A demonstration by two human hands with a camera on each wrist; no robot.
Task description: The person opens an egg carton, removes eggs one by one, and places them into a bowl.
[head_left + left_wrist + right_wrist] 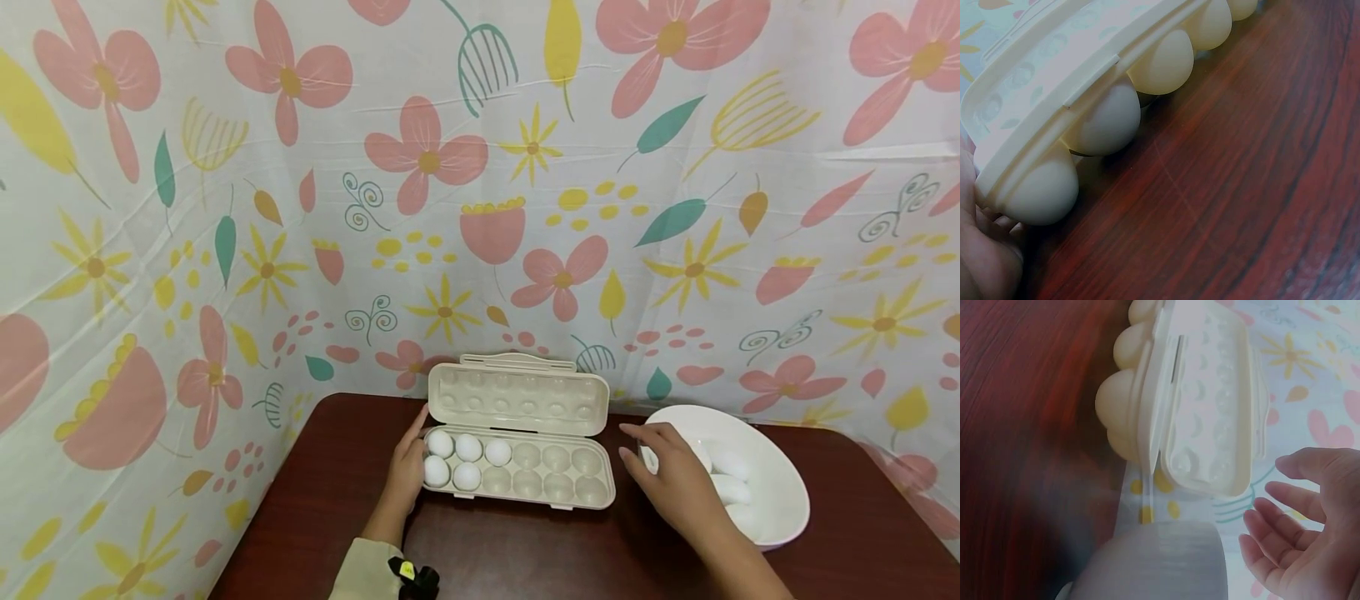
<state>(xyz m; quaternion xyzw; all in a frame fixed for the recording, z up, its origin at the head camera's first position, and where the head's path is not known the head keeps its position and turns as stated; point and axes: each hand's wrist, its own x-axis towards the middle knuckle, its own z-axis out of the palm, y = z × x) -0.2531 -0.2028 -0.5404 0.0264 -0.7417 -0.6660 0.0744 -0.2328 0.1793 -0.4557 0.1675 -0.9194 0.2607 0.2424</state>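
Note:
A cream plastic egg carton (pixel 517 467) stands on the table, its lid (pixel 517 398) raised at the back. White eggs (pixel 468 448) fill the cups at its left: three in the back row, two in the front. At the carton's left end, my left hand (pixel 405 471) holds the side; the left wrist view shows fingers (pixel 1004 225) curled by the end cup. My right hand (pixel 675 475) hovers over the left rim of a white bowl (pixel 783 500), holding nothing, fingers loosely bent and spread. Several white eggs (pixel 731 487) lie in the bowl, partly hidden by that hand.
The dark red-brown wooden table (pixel 510 558) runs in front of the carton and bowl. A flower-printed cloth (pixel 555 208) hangs behind and along the left. A narrow strip of table separates the carton from the bowl.

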